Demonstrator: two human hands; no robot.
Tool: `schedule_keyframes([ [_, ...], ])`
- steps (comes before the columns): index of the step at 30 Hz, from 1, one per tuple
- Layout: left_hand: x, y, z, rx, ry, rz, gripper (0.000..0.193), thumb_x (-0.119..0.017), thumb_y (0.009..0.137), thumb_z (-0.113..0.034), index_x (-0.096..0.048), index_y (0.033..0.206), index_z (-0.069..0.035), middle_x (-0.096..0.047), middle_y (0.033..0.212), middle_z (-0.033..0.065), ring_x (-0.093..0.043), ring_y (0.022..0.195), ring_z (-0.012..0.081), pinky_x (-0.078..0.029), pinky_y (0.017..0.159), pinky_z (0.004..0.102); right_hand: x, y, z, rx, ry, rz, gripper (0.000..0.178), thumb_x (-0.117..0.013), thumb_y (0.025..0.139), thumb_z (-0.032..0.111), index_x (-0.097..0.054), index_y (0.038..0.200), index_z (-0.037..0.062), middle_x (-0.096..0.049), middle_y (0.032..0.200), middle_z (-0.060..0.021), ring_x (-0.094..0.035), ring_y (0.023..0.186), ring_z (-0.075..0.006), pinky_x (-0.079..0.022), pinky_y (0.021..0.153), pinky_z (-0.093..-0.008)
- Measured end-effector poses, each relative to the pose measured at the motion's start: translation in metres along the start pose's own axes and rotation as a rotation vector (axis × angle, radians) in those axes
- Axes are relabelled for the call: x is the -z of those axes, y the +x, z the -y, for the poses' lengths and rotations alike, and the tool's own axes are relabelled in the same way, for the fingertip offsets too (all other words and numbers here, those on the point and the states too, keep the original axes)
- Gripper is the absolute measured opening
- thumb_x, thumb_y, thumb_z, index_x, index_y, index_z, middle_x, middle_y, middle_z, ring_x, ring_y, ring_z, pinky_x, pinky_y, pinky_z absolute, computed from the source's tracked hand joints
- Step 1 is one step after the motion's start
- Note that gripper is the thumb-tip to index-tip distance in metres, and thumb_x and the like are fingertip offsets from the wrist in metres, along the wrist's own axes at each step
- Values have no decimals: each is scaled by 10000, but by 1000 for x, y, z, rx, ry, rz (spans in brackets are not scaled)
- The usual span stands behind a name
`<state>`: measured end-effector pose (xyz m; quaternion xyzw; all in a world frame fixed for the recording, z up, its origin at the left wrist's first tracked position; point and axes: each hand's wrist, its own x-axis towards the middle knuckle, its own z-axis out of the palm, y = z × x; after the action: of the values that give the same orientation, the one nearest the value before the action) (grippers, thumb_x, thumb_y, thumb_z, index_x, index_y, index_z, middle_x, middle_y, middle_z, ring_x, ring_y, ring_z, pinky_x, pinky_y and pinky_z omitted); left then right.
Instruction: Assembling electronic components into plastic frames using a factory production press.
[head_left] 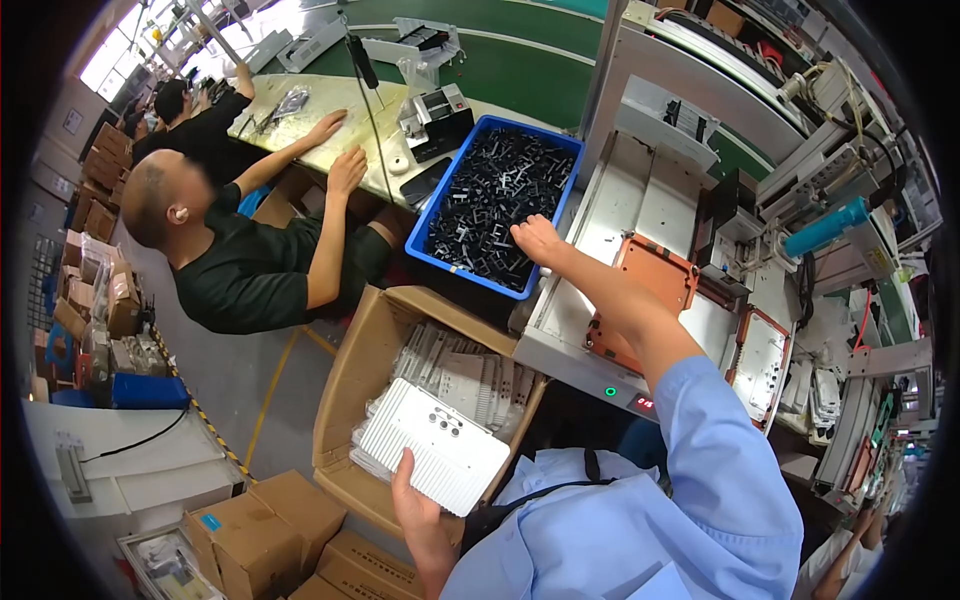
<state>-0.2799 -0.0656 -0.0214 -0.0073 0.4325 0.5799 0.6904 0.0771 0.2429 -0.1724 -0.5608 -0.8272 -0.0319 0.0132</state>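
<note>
At left, a co-worker [250, 265] in a dark shirt is seated beside a pale workbench [330, 95]. Below, similar white pieces are stacked in an open cardboard box [343, 400]. Over the box, a white finned panel [437, 445] is gripped at its near edge by the left hand [427, 520], the thumb laid on the upper face. Because support is given at one edge only, the panel could be tipped and scratched against the stack. In the centre, small black parts [500, 190] are heaped in a blue tray [466, 277]. At its right rim the right hand [538, 240] is held with fingers curled; whether a part is pinched cannot be told. Through tangling, several could be lifted together, and one dropped onto the orange fixture [655, 268] at right, which is crossed by the forearm.
</note>
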Motion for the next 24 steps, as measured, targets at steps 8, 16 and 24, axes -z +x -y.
schedule_keyframes([
  [8, -52, 6, 11, -80, 206, 52, 493, -577, 883, -38, -394, 1335, 34, -509, 1276, 151, -515, 1157, 269, -427, 982, 378, 68, -37, 27, -406, 1241, -334, 228, -602, 881, 210, -494, 957, 25, -646, 790, -113, -638, 692, -217, -513, 634, -338],
  [16, -122, -13, 44, -93, 371, 178, 531, -590, 826, 10, -397, 1320, 37, -519, 1228, 145, -539, 1108, 241, -453, 940, 349, 228, -213, 118, -571, 1553, -504, 238, -496, 968, 202, -522, 1134, 34, -673, 1000, -62, -562, 796, -46, -376, 636, -182],
  [24, -166, -47, 98, 8, 498, 380, 549, -611, 792, 21, -396, 1297, 49, -530, 1178, 141, -560, 1057, 235, -451, 920, 337, 274, -286, 132, -831, 1428, -953, 223, -512, 959, 102, -548, 1155, 1, -625, 989, -55, -569, 772, -73, -452, 677, -210],
])
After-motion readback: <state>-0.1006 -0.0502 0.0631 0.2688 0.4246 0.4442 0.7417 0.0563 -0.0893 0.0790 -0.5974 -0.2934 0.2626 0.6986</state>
